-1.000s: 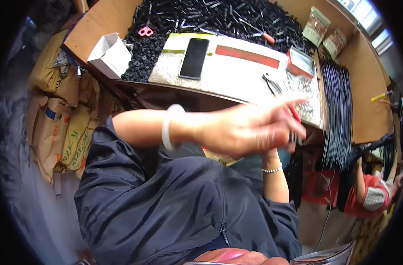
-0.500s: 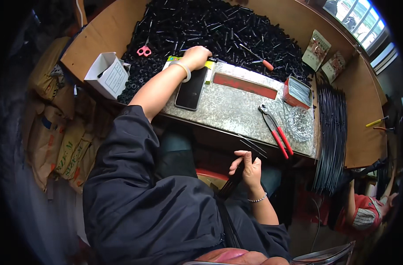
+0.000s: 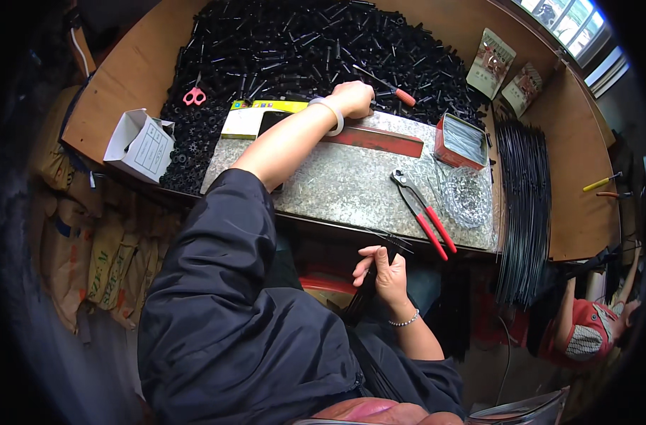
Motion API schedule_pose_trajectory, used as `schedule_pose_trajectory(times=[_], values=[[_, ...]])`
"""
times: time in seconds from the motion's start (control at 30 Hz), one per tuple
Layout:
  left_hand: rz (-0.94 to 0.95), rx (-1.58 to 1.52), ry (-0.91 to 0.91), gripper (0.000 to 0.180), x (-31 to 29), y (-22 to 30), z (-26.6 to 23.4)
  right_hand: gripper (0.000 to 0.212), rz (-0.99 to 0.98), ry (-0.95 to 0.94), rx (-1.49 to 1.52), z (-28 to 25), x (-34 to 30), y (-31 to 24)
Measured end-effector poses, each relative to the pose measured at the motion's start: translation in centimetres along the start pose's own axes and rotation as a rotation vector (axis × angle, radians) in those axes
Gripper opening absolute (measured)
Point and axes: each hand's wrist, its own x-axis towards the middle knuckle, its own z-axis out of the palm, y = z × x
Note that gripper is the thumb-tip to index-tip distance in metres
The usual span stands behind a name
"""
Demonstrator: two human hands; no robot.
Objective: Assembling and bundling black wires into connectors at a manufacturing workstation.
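Note:
My left hand (image 3: 352,99) reaches to the near edge of a large heap of short black tubular parts (image 3: 266,60). Its fingers curl downward, and what they grip is hidden. Below the table's front edge, my right hand (image 3: 388,276) is closed around a bundle of thin black rods (image 3: 362,296), whose tips stick out above the fingers. A long red slot (image 3: 379,141) in the speckled worktop (image 3: 337,191) lies just under my left wrist. Beneath that forearm, a dark phone (image 3: 269,121) is mostly covered.
Red-handled pliers (image 3: 423,214), a tin of thin pins (image 3: 461,140) and a clear dish (image 3: 467,197) occupy the worktop's right. More black rods (image 3: 524,205) hang beyond. Pink scissors (image 3: 194,95), an orange-handled screwdriver (image 3: 405,97) and a white box (image 3: 140,147) border the heap. Another person (image 3: 590,329) sits far right.
My left hand has moved right along the heap's near edge, and its forearm now covers most of the phone. The view has shifted slightly; my right hand keeps its hold on the rods.

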Motion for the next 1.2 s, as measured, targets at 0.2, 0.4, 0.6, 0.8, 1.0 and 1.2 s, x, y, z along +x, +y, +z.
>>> schedule_pose_trajectory(times=[0.2, 0.4, 0.6, 0.8, 1.0, 1.2], values=[[0.13, -0.085, 0.308, 0.03, 0.5, -1.6, 2.1, 0.052, 0.014, 0.06, -0.017, -0.2, -0.5, -0.6], [0.266, -1.105, 0.264, 0.023, -8.2, 4.3, -2.4, 0.052, -0.054, 0.031, -0.032, 0.1, -1.8, -0.2], [0.042, -1.616, -0.149, 0.029, -24.0, 4.5, 0.3, 0.04, -0.083, 0.064, -0.009, 2.1, -3.3, 0.0], [0.007, -1.728, -0.216, 0.029, -29.8, 5.7, 2.2, 0.035, -0.107, 0.05, -0.037, 4.0, -4.1, 0.6], [0.009, -2.038, -0.289, 0.038, -30.6, 5.7, 3.4, 0.033, -0.101, 0.046, -0.072, 5.0, -4.8, 0.8], [-0.056, -2.119, -0.31, 0.035, -30.0, 6.7, 4.9, 0.033, -0.123, 0.035, -0.056, 5.2, -5.1, 1.0]])
